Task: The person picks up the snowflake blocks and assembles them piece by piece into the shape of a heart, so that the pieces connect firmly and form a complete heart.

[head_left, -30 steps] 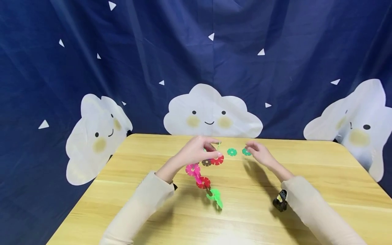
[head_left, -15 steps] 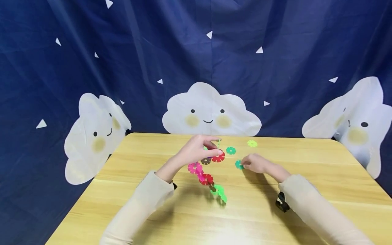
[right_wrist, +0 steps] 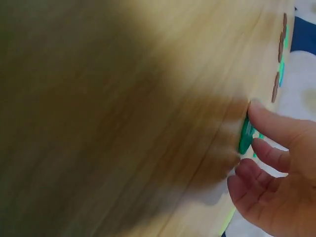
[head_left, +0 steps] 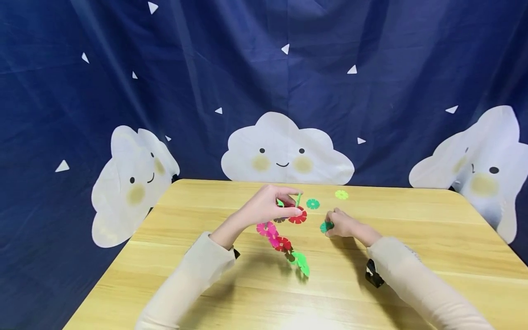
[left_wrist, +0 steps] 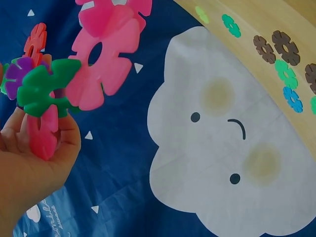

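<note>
In the head view my left hand [head_left: 268, 205] holds one end of a chain of slotted, flower-shaped plastic discs [head_left: 282, 244] above the table. Red, pink, brown and bright green discs hang from it toward the front. The left wrist view shows green, purple and pink discs [left_wrist: 111, 69] joined near the fingers of that hand [left_wrist: 42, 168]. A separate dark green disc [head_left: 324, 227] is pinched between thumb and finger of my right hand [head_left: 345, 224], low over the table. The right wrist view shows this disc [right_wrist: 245, 132] edge-on.
A loose teal disc [head_left: 313, 204] and a yellow-green disc [head_left: 341, 195] lie toward the back of the wooden table [head_left: 185, 288]. Several brown, green and blue discs [left_wrist: 285, 48] lie near the table's edge in the left wrist view. A dark blue cloud-print curtain [head_left: 198, 59] hangs behind.
My right hand has drawn the green disc nearer from the back of the table, uncovering the yellow-green one. My left hand keeps its place while the chain's hanging end has swung slightly right.
</note>
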Demonstrator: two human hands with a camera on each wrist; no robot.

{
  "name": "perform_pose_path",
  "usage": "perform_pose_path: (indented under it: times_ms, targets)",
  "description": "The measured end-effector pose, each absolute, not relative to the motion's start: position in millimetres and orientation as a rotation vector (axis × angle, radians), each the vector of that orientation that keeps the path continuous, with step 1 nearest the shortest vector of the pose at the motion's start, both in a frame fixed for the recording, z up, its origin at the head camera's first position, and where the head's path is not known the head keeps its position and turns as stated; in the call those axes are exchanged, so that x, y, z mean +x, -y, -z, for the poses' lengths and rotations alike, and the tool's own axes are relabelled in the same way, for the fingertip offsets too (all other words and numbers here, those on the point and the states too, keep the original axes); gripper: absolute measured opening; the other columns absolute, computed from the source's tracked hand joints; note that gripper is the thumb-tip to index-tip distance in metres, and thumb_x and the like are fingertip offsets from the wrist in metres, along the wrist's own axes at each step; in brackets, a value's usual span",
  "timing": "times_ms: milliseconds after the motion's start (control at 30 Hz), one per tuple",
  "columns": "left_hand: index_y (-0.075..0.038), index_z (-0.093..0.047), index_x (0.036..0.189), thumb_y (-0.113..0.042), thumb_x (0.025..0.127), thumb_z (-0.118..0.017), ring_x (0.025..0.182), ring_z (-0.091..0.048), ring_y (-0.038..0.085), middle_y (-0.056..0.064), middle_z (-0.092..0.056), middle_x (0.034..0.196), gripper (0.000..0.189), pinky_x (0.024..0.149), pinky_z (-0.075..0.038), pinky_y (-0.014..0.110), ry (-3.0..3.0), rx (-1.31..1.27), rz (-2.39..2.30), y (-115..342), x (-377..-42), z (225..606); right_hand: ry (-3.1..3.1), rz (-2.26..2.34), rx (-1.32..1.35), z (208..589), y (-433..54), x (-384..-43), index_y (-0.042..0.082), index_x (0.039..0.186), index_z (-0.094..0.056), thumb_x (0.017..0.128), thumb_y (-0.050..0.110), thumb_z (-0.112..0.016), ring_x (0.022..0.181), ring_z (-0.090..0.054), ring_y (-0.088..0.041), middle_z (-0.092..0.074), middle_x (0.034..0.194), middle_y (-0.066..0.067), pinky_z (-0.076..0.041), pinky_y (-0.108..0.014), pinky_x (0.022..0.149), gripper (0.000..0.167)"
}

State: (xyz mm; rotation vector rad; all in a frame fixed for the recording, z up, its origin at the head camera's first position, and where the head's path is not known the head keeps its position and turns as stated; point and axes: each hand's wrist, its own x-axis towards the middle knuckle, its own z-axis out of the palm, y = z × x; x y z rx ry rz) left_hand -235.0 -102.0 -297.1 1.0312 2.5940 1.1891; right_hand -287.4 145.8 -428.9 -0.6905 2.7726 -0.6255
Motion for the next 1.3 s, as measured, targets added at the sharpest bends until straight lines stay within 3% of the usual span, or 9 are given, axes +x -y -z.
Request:
perform_pose_path:
  times_ms: [100,300,433,533,633,800,1033,1167,1300]
  targets:
    - [-0.001,-0.056,0.122,-0.023,0.080,-0.070,0.062,-0.062,0.006,0.010,-0.070,0.093,0.049,0.049,-0.046,0.023,-2.605,1.072,-1.176,102.0,-233.5,295.8,-2.738,0.661,-0.685,429.2,-148.2,-289.1,-0.005,0.092,-0.052,0.074,0.008,-0.074,0.078,-0.048,-0.022,-0.052,0.086,-0.011,-0.044,-0.036,0.072,0.031]
    - [-0.001,-0.057,0.121,-0.021,0.080,-0.069,0.075,-0.064,0.008,0.009,-0.070,0.093,0.047,0.052,-0.048,0.022,-2.620,1.129,-1.166,101.9,-232.4,294.2,-2.674,0.796,-0.763,426.5,-147.6,-284.7,-0.002,0.096,-0.052,0.077,0.003,-0.070,0.064,-0.047,-0.015,-0.053,0.072,-0.003,-0.042,-0.029,0.061,0.026]
    - [-0.001,-0.056,0.122,-0.021,0.081,-0.068,0.064,-0.062,0.008,0.009,-0.070,0.093,0.047,0.054,-0.049,0.023,-2.602,1.096,-1.208,102.9,-232.3,294.0,-2.559,1.160,-0.821,410.3,-145.1,-275.9,-0.008,0.107,-0.051,0.083,-0.004,-0.059,0.058,-0.051,-0.013,-0.055,0.067,-0.007,-0.047,-0.028,0.055,0.026]
    - [0.001,-0.056,0.122,-0.019,0.081,-0.068,0.057,-0.060,0.008,0.011,-0.069,0.093,0.047,0.054,-0.050,0.024,-2.592,1.076,-1.245,104.0,-232.2,294.1,-2.409,1.504,-0.788,388.4,-141.1,-266.3,-0.013,0.116,-0.046,0.088,-0.004,-0.053,0.063,-0.058,-0.014,-0.061,0.075,-0.012,-0.053,-0.034,0.062,0.030]
    - [0.002,-0.055,0.122,-0.017,0.081,-0.068,0.055,-0.061,0.011,0.012,-0.070,0.091,0.047,0.054,-0.050,0.025,-2.576,1.085,-1.280,104.5,-232.2,294.9,-2.285,1.740,-0.742,364.9,-135.8,-253.3,-0.015,0.120,-0.041,0.092,0.001,-0.049,0.066,-0.060,-0.012,-0.064,0.082,-0.009,-0.054,-0.033,0.067,0.033]
    - [0.001,-0.057,0.122,-0.017,0.082,-0.068,0.062,-0.062,0.011,0.010,-0.070,0.090,0.045,0.055,-0.050,0.025,-2.581,1.102,-1.308,105.2,-233.2,296.9,-2.181,1.893,-0.777,338.4,-127.4,-230.3,-0.015,0.112,-0.043,0.094,0.006,-0.049,0.068,-0.062,-0.010,-0.066,0.078,0.004,-0.052,-0.024,0.067,0.029]
    - [-0.005,-0.057,0.123,-0.020,0.082,-0.068,0.073,-0.064,0.010,0.009,-0.070,0.093,0.045,0.060,-0.051,0.024,-2.607,1.041,-1.316,103.5,-235.8,297.7,-2.261,1.860,-0.887,334.3,-117.6,-212.7,-0.012,0.093,-0.058,0.091,0.006,-0.052,0.079,-0.058,-0.010,-0.061,0.089,0.004,-0.051,-0.025,0.074,0.018]
    - [-0.005,-0.056,0.125,-0.020,0.083,-0.067,0.069,-0.065,0.011,0.010,-0.069,0.095,0.046,0.057,-0.050,0.024,-2.616,1.000,-1.319,100.6,-235.9,295.6,-2.253,1.892,-0.959,338.2,-113.2,-210.8,-0.012,0.094,-0.061,0.090,0.003,-0.054,0.084,-0.059,-0.010,-0.059,0.094,0.004,-0.052,-0.027,0.077,0.017]
    - [-0.003,-0.053,0.126,-0.020,0.084,-0.067,0.069,-0.065,0.009,0.011,-0.069,0.096,0.048,0.057,-0.050,0.024,-2.612,0.975,-1.332,98.3,-234.4,294.3,-2.300,1.916,-1.004,340.1,-110.0,-209.2,-0.010,0.095,-0.064,0.088,0.002,-0.056,0.080,-0.059,-0.010,-0.061,0.089,0.004,-0.052,-0.024,0.074,0.016]
